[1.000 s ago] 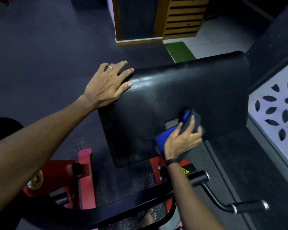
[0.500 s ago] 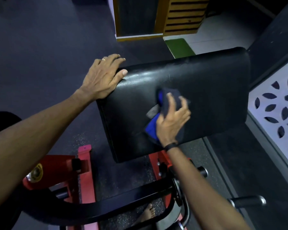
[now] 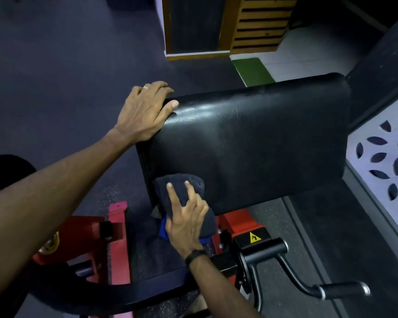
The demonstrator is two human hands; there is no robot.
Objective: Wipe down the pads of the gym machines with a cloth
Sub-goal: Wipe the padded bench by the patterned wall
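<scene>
Cloth under flat-spread right hand, at near-left corner of pad. Left hand grips far-left corner. Risk: cloth slips over edge, corner stays unwiped.

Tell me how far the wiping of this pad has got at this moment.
Done: cannot be confirmed; the black pad shines near its top left, but no wiped area is distinguishable. In hand: the right hand presses the dark cloth on the pad's lower left corner, while the left hand grips the upper left corner. Left: unclear for this pad; no other pads show.
</scene>
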